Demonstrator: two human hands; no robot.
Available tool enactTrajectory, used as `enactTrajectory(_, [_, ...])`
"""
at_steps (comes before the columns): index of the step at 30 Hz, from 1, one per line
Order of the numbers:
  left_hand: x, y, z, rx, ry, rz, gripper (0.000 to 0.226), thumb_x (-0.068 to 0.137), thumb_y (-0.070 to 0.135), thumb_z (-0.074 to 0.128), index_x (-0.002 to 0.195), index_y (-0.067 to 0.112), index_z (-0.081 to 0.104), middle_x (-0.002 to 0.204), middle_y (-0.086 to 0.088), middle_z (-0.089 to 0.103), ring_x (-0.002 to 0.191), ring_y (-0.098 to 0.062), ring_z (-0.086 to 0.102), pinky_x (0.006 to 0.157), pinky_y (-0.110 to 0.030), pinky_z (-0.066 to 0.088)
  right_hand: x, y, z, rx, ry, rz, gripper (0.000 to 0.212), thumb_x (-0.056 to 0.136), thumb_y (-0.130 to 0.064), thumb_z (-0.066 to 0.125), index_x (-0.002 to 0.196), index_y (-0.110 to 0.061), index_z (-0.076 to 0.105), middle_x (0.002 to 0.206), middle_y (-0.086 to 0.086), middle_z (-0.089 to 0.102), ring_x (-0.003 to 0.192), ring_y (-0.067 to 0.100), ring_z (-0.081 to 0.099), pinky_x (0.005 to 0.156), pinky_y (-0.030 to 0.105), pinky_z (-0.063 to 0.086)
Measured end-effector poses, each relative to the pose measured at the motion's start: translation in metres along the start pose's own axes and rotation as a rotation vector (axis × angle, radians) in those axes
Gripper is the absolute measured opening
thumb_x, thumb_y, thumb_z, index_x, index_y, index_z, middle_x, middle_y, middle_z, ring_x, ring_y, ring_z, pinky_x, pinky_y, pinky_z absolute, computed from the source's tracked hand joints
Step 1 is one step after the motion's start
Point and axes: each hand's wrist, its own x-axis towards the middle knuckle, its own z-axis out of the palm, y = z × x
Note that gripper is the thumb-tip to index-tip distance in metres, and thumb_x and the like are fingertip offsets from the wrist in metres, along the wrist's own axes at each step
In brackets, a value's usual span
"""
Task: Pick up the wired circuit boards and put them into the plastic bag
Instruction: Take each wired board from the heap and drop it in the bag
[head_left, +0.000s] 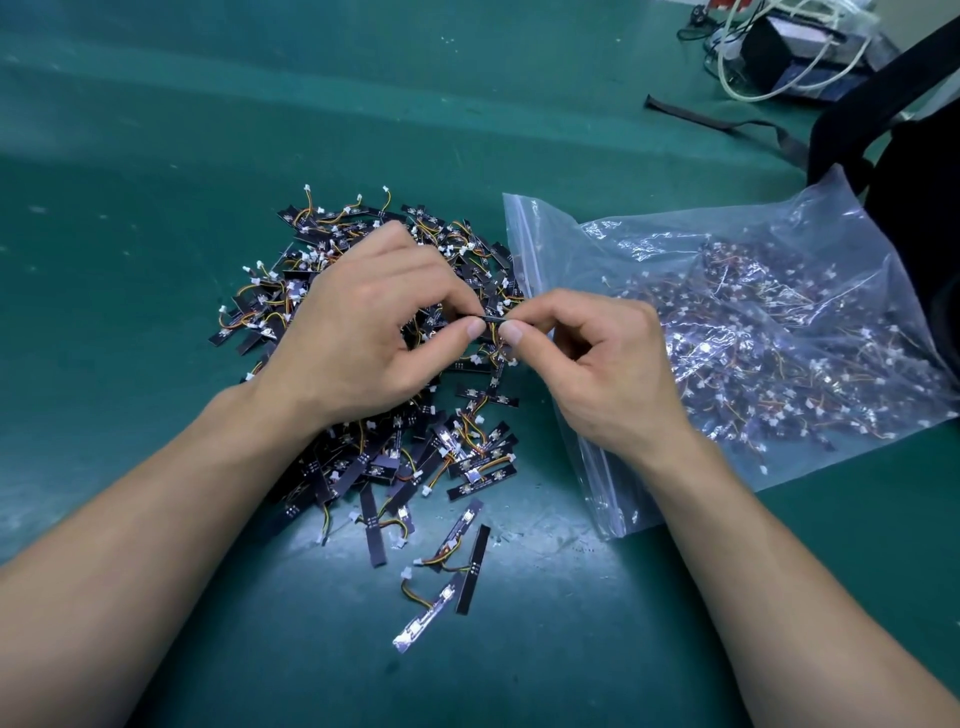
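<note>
Left hand (363, 332) and right hand (597, 364) each pinch 1 thin black wired circuit board strip (494, 320), thumb against forefinger, over heap of same boards (395, 467) on green desk (156, 208). Judged light, stiff, wires snag easily: grip strip edges, not wires. 1 clear zip plastic bag (753, 249) just right, part-filled. Heap: dozens, uncountable.

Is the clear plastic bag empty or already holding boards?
Holding boards: many small wired circuit boards show through the clear plastic zip bag.
</note>
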Motion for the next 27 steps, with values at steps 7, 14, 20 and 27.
enactTrajectory(7, [0.0001,0.0011,-0.0011,-0.011,-0.002,-0.018,0.015,0.095,0.025,0.069,0.091,0.011,0.074,0.087,0.000,0.070,0.080,-0.028,0.053,0.076,-0.041,0.045,0.0002,0.0002,0.0003,-0.020,0.004,-0.014,0.008,0.091,-0.015,0.074,0.084,-0.014,0.076,0.066,-0.010,0.065,0.052,0.004,0.048,0.055,0.011,0.034])
enactTrajectory(14, [0.0003,0.0007,-0.0001,0.004,0.019,-0.011,0.016,0.097,0.020,0.067,0.086,0.009,0.072,0.082,-0.003,0.068,0.077,-0.028,0.052,0.073,-0.041,0.044,-0.0004,-0.0023,-0.0001,0.029,0.018,0.055,0.005,0.088,-0.024,0.076,0.091,-0.020,0.076,0.065,-0.020,0.058,0.047,0.011,0.045,0.053,0.012,0.032])
enactTrajectory(20, [0.0001,0.0000,0.0009,-0.017,0.000,-0.018,0.014,0.095,0.024,0.069,0.091,0.012,0.074,0.086,0.000,0.069,0.079,-0.027,0.053,0.075,-0.041,0.045,0.0003,-0.0005,-0.0010,-0.006,0.005,0.010,0.008,0.092,-0.014,0.074,0.083,-0.013,0.076,0.067,-0.006,0.067,0.050,0.008,0.049,0.054,0.014,0.035])
enactTrajectory(27, [-0.0002,-0.0002,0.0009,-0.001,0.016,-0.024,0.015,0.096,0.020,0.068,0.086,0.010,0.072,0.083,-0.001,0.069,0.077,-0.027,0.052,0.073,-0.041,0.044,-0.0004,-0.0013,0.0002,0.023,0.009,0.047,0.002,0.089,-0.020,0.076,0.089,-0.018,0.076,0.066,-0.021,0.060,0.047,0.008,0.045,0.053,0.012,0.033])
